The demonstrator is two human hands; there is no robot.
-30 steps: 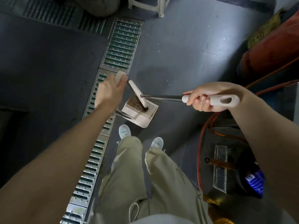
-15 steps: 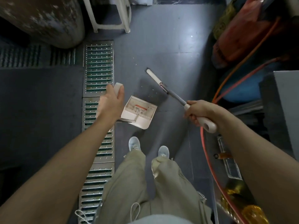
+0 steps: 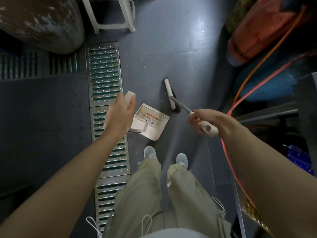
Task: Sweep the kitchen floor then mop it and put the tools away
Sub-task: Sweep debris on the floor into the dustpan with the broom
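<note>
Left hand (image 3: 120,115) grips the dustpan (image 3: 148,121) handle, pan on the floor (image 3: 180,54) ahead of the shoes; right hand (image 3: 203,121) wraps the broom (image 3: 170,94). Best short strokes, pulling those white crumbs (image 3: 152,91) pan-ward, lip flat.

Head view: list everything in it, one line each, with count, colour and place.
broom: one, cream head with dark bristles, on the floor right of the dustpan
dustpan: one, cream, in front of the feet
drain grate: one strip, metal, running up the left of the floor
stool: one, white, top centre
drum: one, rusty grey, top left
hoses: two, orange, right side
sack: one, red, top right
left hand: grips the dustpan handle
right hand: grips the broom handle
shoes: two, pale grey, bottom centre
</note>
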